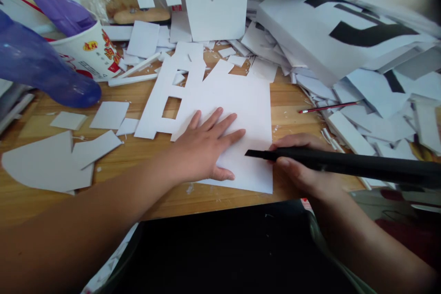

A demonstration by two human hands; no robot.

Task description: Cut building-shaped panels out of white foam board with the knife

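Note:
A white foam board point(251, 115) with cut edges lies on the wooden table. Flat on its lower left part rests my left hand point(206, 147), fingers spread and empty. My right hand point(303, 165) is closed around a black cutter point(344, 163), just off the board's right edge. The cutter's dark blade points left, over the lower right of the board; whether its tip touches cannot be told. Behind my left hand, a white piece with rectangular openings point(156, 105) lies beside the board.
At the left stand a paper cup point(91, 55) and a blue translucent object point(44, 64). Several white offcuts point(110, 115) lie nearby. White boards and scraps point(310, 32) are heaped at the right, with a red pencil point(330, 107). A white panel point(217, 4) stands behind.

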